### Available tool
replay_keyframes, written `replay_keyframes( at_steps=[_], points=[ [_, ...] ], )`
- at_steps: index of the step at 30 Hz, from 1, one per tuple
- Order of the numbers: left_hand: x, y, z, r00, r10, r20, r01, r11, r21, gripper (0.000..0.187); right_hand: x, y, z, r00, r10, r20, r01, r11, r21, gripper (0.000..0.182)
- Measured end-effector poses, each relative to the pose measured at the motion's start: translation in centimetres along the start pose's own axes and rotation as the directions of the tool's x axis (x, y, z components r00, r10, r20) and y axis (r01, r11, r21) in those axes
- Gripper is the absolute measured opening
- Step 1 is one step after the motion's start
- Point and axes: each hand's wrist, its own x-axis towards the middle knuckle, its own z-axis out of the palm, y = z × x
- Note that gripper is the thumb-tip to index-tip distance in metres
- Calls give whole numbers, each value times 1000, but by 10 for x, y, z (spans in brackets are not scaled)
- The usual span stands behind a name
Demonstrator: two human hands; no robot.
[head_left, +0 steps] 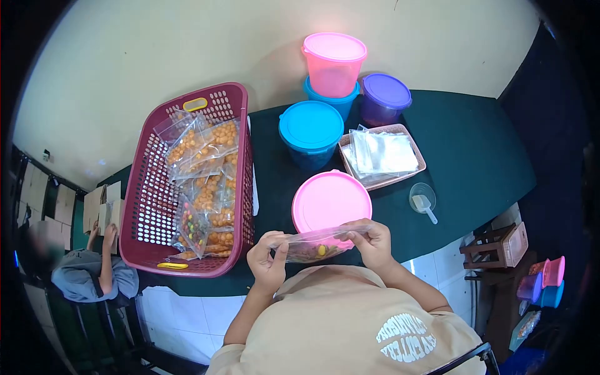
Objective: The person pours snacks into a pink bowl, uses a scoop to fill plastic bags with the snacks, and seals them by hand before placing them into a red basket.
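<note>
While I stand at the near edge of the bench (475, 156), both my hands pinch the top strip of a small clear bag (315, 245), stretched flat between them. My left hand (267, 257) grips one end of the strip and my right hand (372, 240) grips the other, thumbs on top, seemingly so the seal lines up straight. Colourful sweets sag in the bottom of the bag. It hangs just in front of a pink lidded tub (330, 201), close to my chest.

Left of the pink tub sits a maroon basket (150, 200) holding filled bags of orange snacks (209, 181), within easy reach for finished packs. Behind the pink tub stands a blue tub (310, 131); further back, a pink tub stacked on another blue one (334, 65) and a purple tub (385, 99). Right of the blue tub, a tray of empty clear bags (381, 155); right of the pink tub, a small scoop (424, 205). Far left of the basket, another person (94, 275) sits low.
</note>
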Motion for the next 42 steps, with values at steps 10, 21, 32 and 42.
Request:
replay_keyframes(
  at_steps=[10, 21, 32, 42],
  points=[
    [5, -3, 1, 986, -12, 166, 20, 999, -43, 5, 1, 4, -2, 997, -67, 43, 70, 994, -78, 10],
    [6, -4, 2, 987, -28, 157, 19, 998, 56, 6, 5, -1, -1, 995, -40, 94, 50, 993, -105, 11],
    [8, 2, 8, 969, -36, 243, 5, 992, 124, 7, 3, 4, 3, 988, 73, 137, -67, 997, -49, 16],
    [5, 6, 14, 974, 56, 219, -86, 988, 128, 7, 1, 7, 4, 992, -32, 119, 40, 997, -60, 12]
  ],
)
